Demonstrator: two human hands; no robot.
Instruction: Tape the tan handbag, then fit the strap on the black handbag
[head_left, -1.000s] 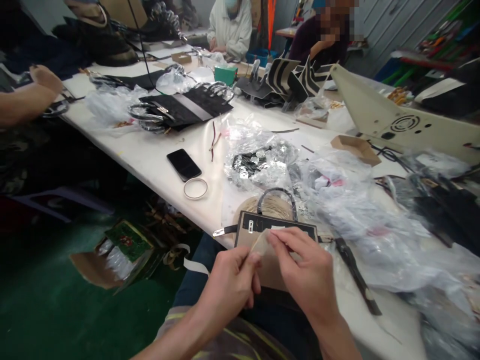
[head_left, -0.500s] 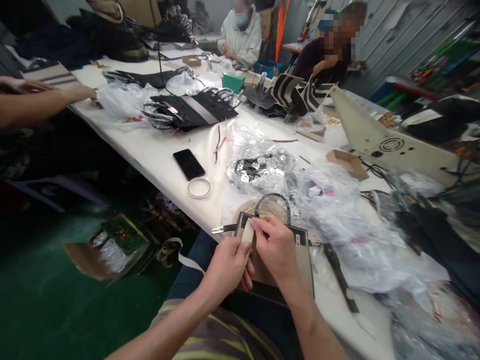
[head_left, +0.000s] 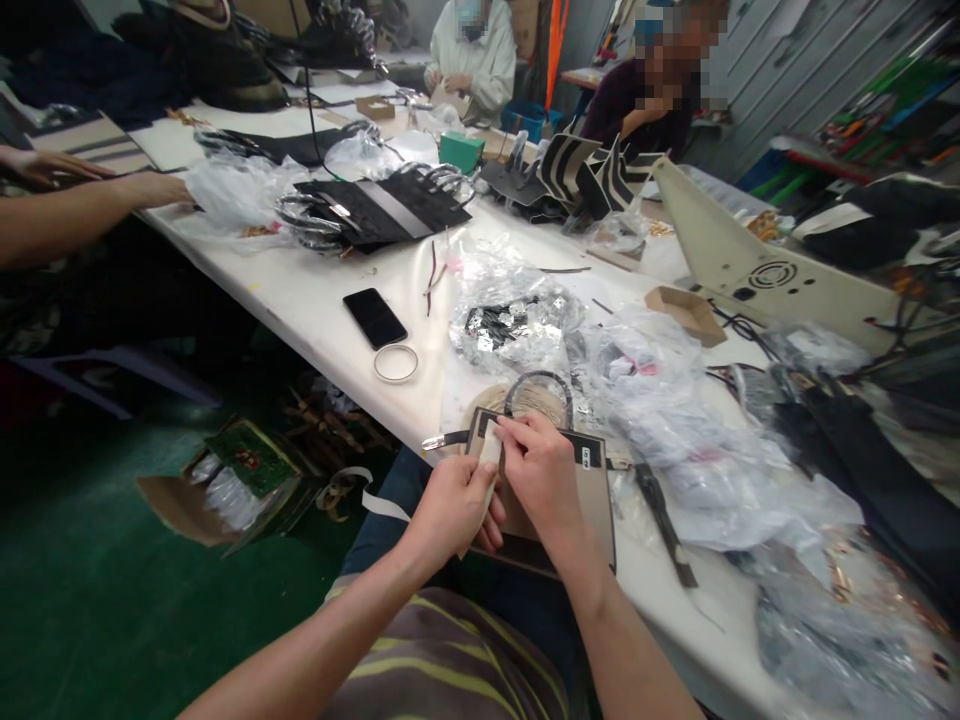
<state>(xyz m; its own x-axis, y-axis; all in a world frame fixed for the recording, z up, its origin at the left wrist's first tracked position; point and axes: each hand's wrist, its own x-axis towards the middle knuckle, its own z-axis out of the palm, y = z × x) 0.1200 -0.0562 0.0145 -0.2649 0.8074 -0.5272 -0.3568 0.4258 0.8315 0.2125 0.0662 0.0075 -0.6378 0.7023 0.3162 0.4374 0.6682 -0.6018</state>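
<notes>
A beige handbag panel [head_left: 598, 500] with dark edging and a curved black handle [head_left: 537, 378] leans across my lap and the table's edge. My left hand [head_left: 461, 497] is closed on a pale strip of tape [head_left: 491, 446], thumb on top, at the panel's upper left. The fingertips of my right hand [head_left: 538, 460] pinch the upper end of the same strip, close to the panel's top edge. A loose length of the tape [head_left: 384, 503] trails down to the left of my left wrist. A black strap with a metal end [head_left: 444, 441] sticks out at the panel's left.
On the white table [head_left: 315, 340] lie a phone [head_left: 375, 317], a roll of tape [head_left: 395, 363] and a plastic bag of metal parts [head_left: 506, 325]. More plastic bags [head_left: 660, 400] crowd the right. A co-worker's arm [head_left: 82, 210] reaches in from the left; two people sit at the back.
The view has tilted slightly, so the table's things sit a little higher. Both hands keep hold of the tape in nearly the same place. The co-worker at the back now holds a beige piece.
</notes>
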